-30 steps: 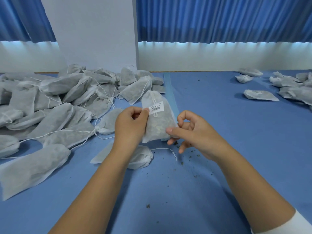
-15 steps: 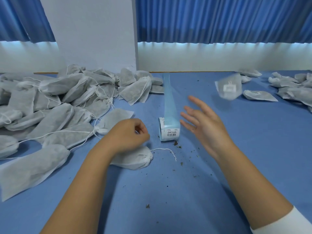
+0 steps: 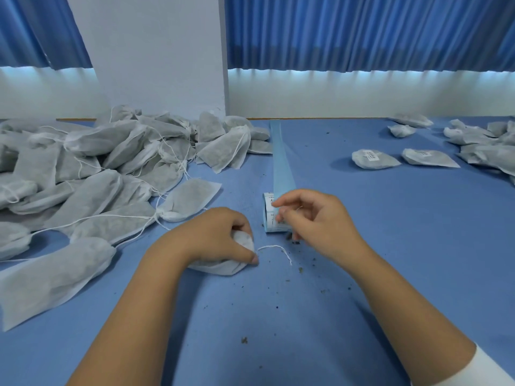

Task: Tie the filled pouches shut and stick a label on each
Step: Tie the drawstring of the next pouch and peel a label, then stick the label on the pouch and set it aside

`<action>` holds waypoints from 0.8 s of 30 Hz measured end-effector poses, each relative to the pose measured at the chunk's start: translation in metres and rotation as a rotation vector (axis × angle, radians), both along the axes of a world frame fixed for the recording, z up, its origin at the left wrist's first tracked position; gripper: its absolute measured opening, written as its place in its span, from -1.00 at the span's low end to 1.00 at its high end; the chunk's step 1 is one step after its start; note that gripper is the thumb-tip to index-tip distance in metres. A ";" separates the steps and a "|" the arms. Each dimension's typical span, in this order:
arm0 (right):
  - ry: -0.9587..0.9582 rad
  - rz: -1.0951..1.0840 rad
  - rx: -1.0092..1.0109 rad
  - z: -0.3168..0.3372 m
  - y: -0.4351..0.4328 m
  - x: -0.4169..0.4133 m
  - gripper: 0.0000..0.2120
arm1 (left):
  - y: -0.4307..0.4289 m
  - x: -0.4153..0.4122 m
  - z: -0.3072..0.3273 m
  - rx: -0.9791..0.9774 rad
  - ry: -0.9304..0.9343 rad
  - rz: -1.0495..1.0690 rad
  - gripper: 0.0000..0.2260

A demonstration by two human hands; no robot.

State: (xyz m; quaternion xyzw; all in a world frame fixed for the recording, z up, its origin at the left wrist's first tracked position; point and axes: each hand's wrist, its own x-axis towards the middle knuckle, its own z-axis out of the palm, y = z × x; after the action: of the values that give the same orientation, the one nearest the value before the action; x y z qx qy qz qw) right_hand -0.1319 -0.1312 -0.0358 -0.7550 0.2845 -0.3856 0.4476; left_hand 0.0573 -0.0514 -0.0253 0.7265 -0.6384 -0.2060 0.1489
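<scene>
Though mostly hidden under the left hand (image 3: 211,235), the pouch (image 3: 223,268) lies on the blue counter (image 3: 390,260) near the front middle. Its white gathered end shows between the curled fingers that grip it, and its loose string (image 3: 276,248) trails off to the right. Just beyond the string sits the label roll (image 3: 271,215), lying on its side with printed labels facing up. The right hand (image 3: 315,221) is at the roll, thumb and forefinger pinched narrow on its upper edge and the other fingers curled; whether a single label is between them I cannot tell. A pale blue backing strip (image 3: 281,157) runs from the roll straight away toward the wall. Dark crumbs (image 3: 244,340) dot the counter around the hands. Far left is a heap of grey pouches (image 3: 97,168) with tangled strings; well apart at the far right lie flat labelled pouches (image 3: 373,159) and more behind them. Blue curtains (image 3: 362,32) hang over a white wall, split by a white pillar (image 3: 156,51).
</scene>
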 end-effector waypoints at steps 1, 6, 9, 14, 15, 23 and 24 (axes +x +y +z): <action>0.067 0.057 -0.007 -0.002 0.002 0.000 -0.74 | 0.000 -0.002 0.001 -0.036 0.057 -0.012 -0.73; 0.171 0.277 0.218 -0.001 0.007 0.001 -0.52 | 0.003 -0.006 0.006 -0.157 0.287 -0.050 -0.79; 0.233 0.350 0.323 -0.003 0.006 0.001 -0.48 | 0.003 -0.004 0.009 -0.254 0.403 -0.051 -0.83; 0.225 0.387 0.340 -0.005 0.008 0.004 -0.67 | 0.002 -0.003 0.009 -0.317 0.436 -0.043 -0.83; 0.231 0.368 0.319 -0.004 0.007 0.003 -0.73 | 0.002 -0.003 0.008 -0.318 0.422 -0.033 -0.83; 0.285 0.182 0.241 0.006 -0.001 -0.005 -0.86 | 0.003 -0.001 0.007 -0.389 0.239 -0.023 -0.78; 0.254 0.180 0.234 0.007 -0.002 -0.006 -0.85 | 0.004 -0.001 0.008 -0.378 0.200 -0.038 -0.75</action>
State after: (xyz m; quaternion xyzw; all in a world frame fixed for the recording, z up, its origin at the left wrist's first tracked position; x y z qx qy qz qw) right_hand -0.1376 -0.1328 -0.0291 -0.7627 0.3130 -0.2101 0.5255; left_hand 0.0559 -0.0477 -0.0173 0.6495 -0.6612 -0.1568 0.3412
